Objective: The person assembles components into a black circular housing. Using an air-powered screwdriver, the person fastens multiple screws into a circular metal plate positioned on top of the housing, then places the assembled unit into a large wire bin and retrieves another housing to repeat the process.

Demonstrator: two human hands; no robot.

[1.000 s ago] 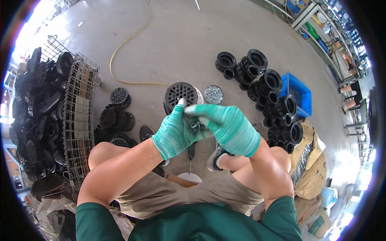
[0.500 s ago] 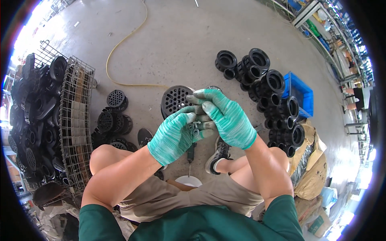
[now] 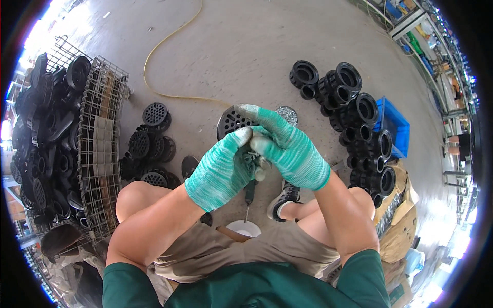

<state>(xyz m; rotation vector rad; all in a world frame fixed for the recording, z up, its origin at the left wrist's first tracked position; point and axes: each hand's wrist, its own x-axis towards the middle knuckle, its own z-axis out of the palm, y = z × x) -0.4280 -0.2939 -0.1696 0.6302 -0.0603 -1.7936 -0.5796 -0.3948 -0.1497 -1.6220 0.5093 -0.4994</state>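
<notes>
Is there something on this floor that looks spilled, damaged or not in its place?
Nothing looks clearly spilled or damaged. Slightly untidy: a yellow hose curves across the open floor, and a small pale scrap lies by itself at the upper left.

Smooth grey floor (image 3: 226, 51) spreads left of a cluttered grey metal shelving rack (image 3: 409, 24), white glare nearer than the rack.

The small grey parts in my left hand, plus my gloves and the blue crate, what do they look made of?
Small grey parts: probably metal, dull with faint glints. Gloves: apparently knitted fabric, matte, with fine green and white streaks. Blue crate: likely moulded plastic, given its smooth, even colour.
</notes>
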